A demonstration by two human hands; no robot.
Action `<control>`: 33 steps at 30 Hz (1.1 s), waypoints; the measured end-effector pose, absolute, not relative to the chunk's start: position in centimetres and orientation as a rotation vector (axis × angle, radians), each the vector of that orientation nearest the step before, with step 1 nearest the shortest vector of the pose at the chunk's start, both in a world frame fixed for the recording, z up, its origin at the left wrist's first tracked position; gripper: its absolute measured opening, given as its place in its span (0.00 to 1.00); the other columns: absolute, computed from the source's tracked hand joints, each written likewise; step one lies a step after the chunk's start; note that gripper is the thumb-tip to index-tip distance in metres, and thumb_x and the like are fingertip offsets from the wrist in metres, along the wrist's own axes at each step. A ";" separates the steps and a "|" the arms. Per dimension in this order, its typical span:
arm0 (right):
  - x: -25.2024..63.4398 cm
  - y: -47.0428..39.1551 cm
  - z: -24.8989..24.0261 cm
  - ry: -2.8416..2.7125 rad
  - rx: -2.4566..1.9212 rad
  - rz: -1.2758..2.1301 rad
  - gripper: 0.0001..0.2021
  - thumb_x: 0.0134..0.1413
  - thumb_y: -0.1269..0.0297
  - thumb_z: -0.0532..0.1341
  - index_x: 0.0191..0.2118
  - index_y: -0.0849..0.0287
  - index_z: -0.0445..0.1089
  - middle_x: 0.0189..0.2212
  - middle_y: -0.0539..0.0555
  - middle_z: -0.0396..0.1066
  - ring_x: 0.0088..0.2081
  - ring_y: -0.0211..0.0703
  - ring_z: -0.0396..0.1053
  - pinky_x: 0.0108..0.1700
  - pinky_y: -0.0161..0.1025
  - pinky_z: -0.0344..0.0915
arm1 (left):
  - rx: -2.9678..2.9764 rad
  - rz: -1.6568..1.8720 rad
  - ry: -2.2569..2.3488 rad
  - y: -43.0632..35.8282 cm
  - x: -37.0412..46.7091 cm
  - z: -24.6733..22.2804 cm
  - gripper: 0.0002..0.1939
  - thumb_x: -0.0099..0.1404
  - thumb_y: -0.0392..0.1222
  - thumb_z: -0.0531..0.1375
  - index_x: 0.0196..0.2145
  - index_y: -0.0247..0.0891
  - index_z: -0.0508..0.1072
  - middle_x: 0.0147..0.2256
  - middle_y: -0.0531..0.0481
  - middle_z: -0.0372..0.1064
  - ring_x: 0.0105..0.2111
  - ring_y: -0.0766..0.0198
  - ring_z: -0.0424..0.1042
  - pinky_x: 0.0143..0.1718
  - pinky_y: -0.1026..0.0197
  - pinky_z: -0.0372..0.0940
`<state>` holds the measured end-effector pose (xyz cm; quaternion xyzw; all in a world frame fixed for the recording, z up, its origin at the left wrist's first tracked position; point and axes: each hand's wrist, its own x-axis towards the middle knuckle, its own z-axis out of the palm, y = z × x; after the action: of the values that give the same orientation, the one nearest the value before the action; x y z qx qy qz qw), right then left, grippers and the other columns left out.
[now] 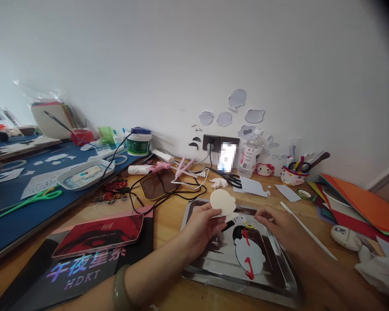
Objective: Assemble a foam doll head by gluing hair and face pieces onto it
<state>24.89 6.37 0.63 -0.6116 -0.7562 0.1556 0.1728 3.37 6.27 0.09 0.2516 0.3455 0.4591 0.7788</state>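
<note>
My left hand (205, 224) pinches a cream head-shaped cutout (222, 201) between thumb and fingers, above the far part of a metal tray (210, 263). To its right, my right hand (274, 221) hovers over the tray's far right side with thumb and fingertips drawn together; anything between them is too small to make out. Inside the tray lies a pale grey head-shaped cutout (250, 252) with red pieces (249, 268) on it. A yellow curved piece (249, 225) and a black piece (227, 226) are near my fingers.
A white stick (306, 229) lies right of the tray, before stacked coloured sheets (359, 203). Behind stand a plastic bottle (250, 157), a lit, blurred screen (227, 157) and a pen holder (293, 173). Black cables (173, 192) cross the table; a red box (100, 233) lies left.
</note>
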 end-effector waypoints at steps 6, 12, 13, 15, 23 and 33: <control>25.0 6.3 -0.3 -2.219 -1.677 0.421 0.09 0.49 0.59 0.53 0.35 0.54 0.67 0.35 0.53 0.69 0.38 0.47 0.65 0.40 0.41 0.58 | 0.525 1.012 0.756 6.3 3.4 0.1 0.12 0.51 0.29 0.57 0.36 0.31 0.68 0.35 0.44 0.68 0.27 0.70 0.67 0.30 0.68 0.64; 25.2 6.8 -2.0 -2.260 -1.675 0.500 0.06 0.46 0.62 0.56 0.31 0.55 0.68 0.35 0.53 0.68 0.40 0.47 0.63 0.41 0.42 0.58 | 0.505 1.005 0.747 6.3 3.5 0.0 0.11 0.51 0.29 0.58 0.35 0.31 0.69 0.33 0.46 0.68 0.26 0.71 0.67 0.29 0.69 0.64; 25.2 6.9 -2.1 -2.262 -1.674 0.503 0.05 0.47 0.63 0.56 0.29 0.55 0.67 0.33 0.52 0.68 0.39 0.46 0.64 0.40 0.41 0.59 | 0.505 1.005 0.745 6.4 3.5 0.0 0.11 0.51 0.29 0.58 0.35 0.31 0.69 0.33 0.46 0.68 0.26 0.71 0.67 0.29 0.69 0.64; 25.0 6.9 -2.1 -2.267 -1.660 0.492 0.06 0.48 0.64 0.54 0.26 0.56 0.65 0.31 0.52 0.67 0.36 0.44 0.64 0.38 0.39 0.59 | 0.507 1.006 0.747 6.4 3.5 -0.1 0.11 0.51 0.28 0.57 0.35 0.31 0.68 0.33 0.46 0.68 0.26 0.71 0.67 0.29 0.69 0.64; 24.9 6.5 -1.2 -2.214 -1.702 0.363 0.09 0.52 0.63 0.49 0.27 0.55 0.63 0.27 0.50 0.68 0.32 0.42 0.65 0.34 0.38 0.57 | 0.511 1.001 0.757 6.3 3.5 -0.4 0.13 0.52 0.28 0.57 0.38 0.31 0.67 0.36 0.43 0.67 0.28 0.70 0.67 0.30 0.68 0.64; 24.9 6.1 0.4 -2.103 -1.728 0.160 0.10 0.54 0.60 0.48 0.29 0.54 0.63 0.25 0.49 0.71 0.29 0.43 0.68 0.31 0.38 0.59 | 0.511 0.982 0.745 6.2 3.5 -0.3 0.13 0.52 0.29 0.56 0.38 0.30 0.67 0.38 0.42 0.67 0.29 0.69 0.68 0.31 0.69 0.65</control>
<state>24.86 6.11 0.45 -0.6201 -0.7548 0.0575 0.2060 3.48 6.21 -0.26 0.2371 0.3455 0.4554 0.7856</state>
